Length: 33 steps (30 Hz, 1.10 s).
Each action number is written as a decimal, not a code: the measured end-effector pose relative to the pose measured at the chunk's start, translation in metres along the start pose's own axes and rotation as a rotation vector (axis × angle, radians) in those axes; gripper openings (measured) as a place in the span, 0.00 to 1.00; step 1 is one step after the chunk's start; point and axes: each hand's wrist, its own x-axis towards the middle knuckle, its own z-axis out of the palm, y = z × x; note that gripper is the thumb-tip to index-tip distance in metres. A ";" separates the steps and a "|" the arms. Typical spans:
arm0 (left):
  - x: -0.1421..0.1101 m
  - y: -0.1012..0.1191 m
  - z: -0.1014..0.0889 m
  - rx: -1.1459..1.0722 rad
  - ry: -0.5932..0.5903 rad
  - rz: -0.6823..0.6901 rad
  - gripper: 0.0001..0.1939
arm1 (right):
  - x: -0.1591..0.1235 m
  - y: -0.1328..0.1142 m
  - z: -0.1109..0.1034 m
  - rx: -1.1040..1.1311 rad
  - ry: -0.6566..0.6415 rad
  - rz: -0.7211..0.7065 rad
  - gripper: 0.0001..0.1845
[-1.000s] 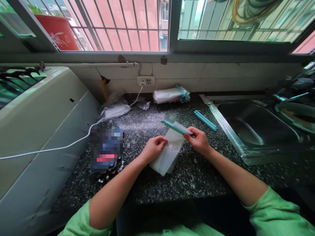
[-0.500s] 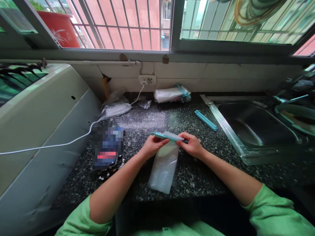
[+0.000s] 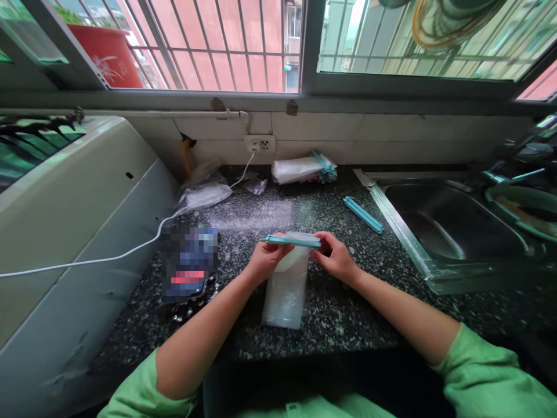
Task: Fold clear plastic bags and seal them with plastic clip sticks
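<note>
A light-blue bag sealing clip (image 3: 293,240) lies across the top of a clear plastic bag (image 3: 285,299), which hangs down below it over the counter. A short folded edge of the bag sticks out above the clip. My left hand (image 3: 263,259) pinches the clip's left end together with the bag, thumb in front. At the clip's right end, my right hand (image 3: 338,259) is closed with finger and thumb on the tip; its other fingers are partly hidden. More blue sealing clips (image 3: 363,215) lie together on the counter to the right.
A bundle of clear bags with blue clips (image 3: 302,168) rests by the wall under a socket (image 3: 260,143). On the left are a blurred-out phone-like object (image 3: 191,261), a white cable (image 3: 143,242) and crumpled plastic (image 3: 206,194). A steel sink (image 3: 429,267) is at right.
The clip has turned from slanting down rightward to nearly level, and now reaches my right hand's fingertips. Both hands have shifted slightly left. The bag hangs straighter.
</note>
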 end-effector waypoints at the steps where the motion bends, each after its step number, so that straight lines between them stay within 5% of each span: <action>1: 0.001 -0.002 -0.001 0.000 0.032 -0.015 0.23 | 0.000 0.001 -0.001 -0.032 0.041 -0.045 0.15; 10: 0.003 -0.005 -0.002 -0.035 0.074 -0.131 0.25 | 0.003 0.006 0.003 -0.405 0.057 -0.255 0.07; 15: 0.010 -0.011 -0.003 0.088 0.112 -0.060 0.21 | 0.013 0.013 0.002 -0.583 0.069 -0.310 0.10; 20: 0.029 -0.007 -0.004 0.190 -0.010 -0.131 0.17 | 0.037 0.026 -0.003 -0.671 0.074 -0.332 0.11; 26: 0.064 -0.003 -0.010 0.213 0.028 -0.189 0.14 | 0.083 0.047 -0.015 -0.725 0.218 -0.198 0.12; 33: 0.106 -0.013 -0.004 0.106 0.275 0.018 0.17 | 0.126 0.059 -0.021 -0.725 0.460 0.062 0.15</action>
